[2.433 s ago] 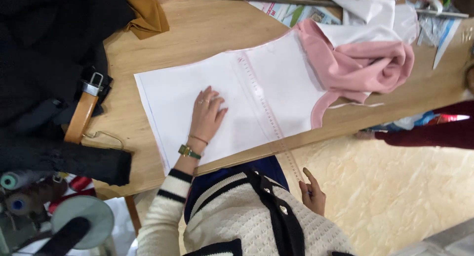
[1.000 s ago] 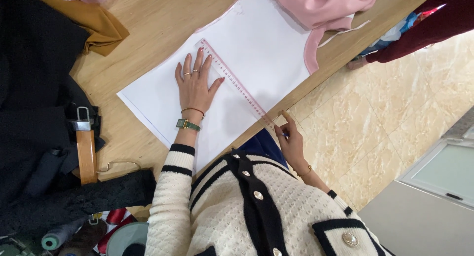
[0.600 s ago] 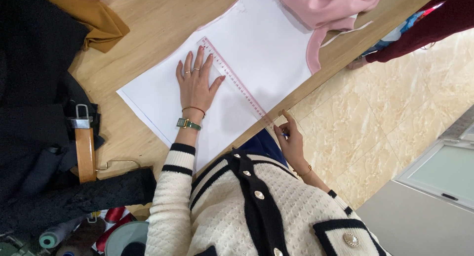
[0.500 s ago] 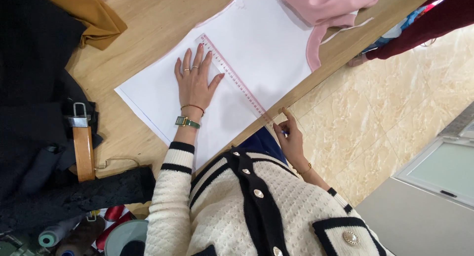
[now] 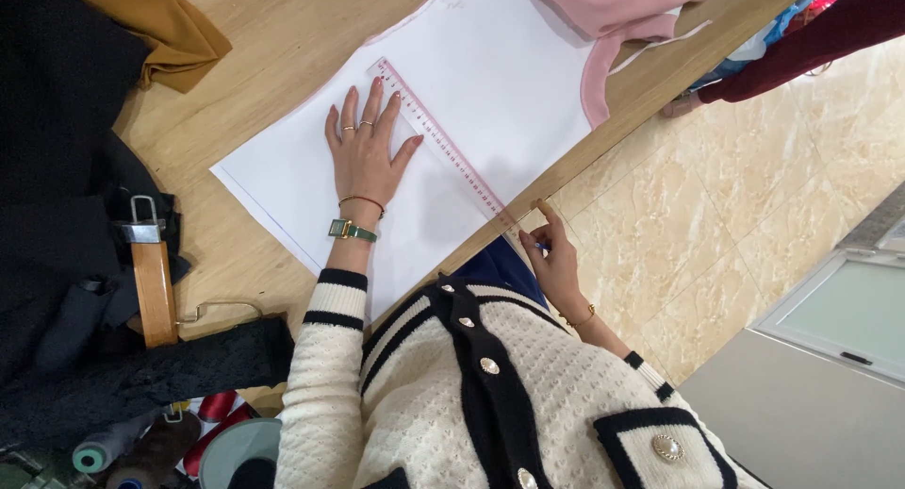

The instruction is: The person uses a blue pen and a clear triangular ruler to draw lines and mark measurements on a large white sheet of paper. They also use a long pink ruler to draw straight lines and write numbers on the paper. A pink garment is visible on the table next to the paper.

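Observation:
My left hand lies flat with fingers spread on a large white sheet of paper on the wooden table. Its fingertips rest on a clear ruler with red markings that runs diagonally across the sheet. A green wristwatch and a thin bracelet sit on that wrist. My right hand is at the table's edge by the ruler's near end, fingers pinched on a small blue pen, forefinger pointing at the edge.
Pink fabric lies over the paper's far corner. Mustard cloth, black garments and a wooden hanger crowd the left side. Thread spools sit below. Another person's dark red sleeve reaches in at the upper right.
My right hand came up from beside my body to the table edge at the ruler's end. My left hand shifted slightly onto the ruler and now stays still.

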